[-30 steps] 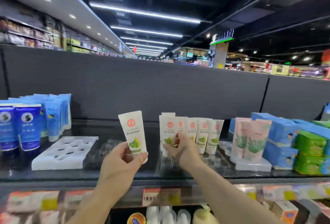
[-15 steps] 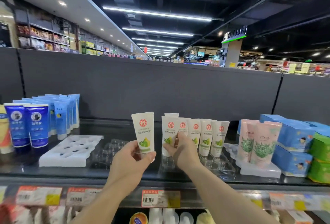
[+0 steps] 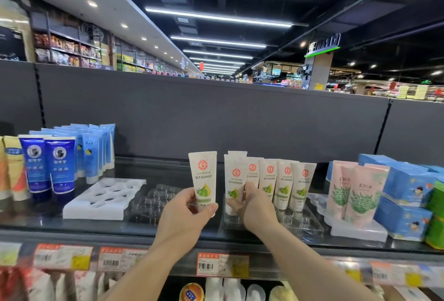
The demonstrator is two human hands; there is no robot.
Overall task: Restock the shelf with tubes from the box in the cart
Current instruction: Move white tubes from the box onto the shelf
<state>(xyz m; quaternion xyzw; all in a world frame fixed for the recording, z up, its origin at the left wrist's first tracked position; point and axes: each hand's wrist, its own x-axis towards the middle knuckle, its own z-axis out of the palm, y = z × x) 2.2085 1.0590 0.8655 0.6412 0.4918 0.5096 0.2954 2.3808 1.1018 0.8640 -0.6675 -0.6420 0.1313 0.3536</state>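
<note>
Your left hand (image 3: 186, 214) pinches a white tube (image 3: 203, 180) upright above the shelf (image 3: 168, 228); your right hand (image 3: 252, 204) grips the front tube of the row (image 3: 234, 184) in the clear tray (image 3: 310, 222). Seat each cap-down, label forward, flush with its neighbours.

The left hand (image 3: 185, 214) grips a white tube (image 3: 203, 178) upright above the black shelf (image 3: 149, 171). The right hand (image 3: 254, 207) pinches the leftmost tube (image 3: 234, 180) of a matching row (image 3: 283, 183) standing in a clear tray (image 3: 305, 223). A white foam tray (image 3: 105, 198) lies left.
</note>
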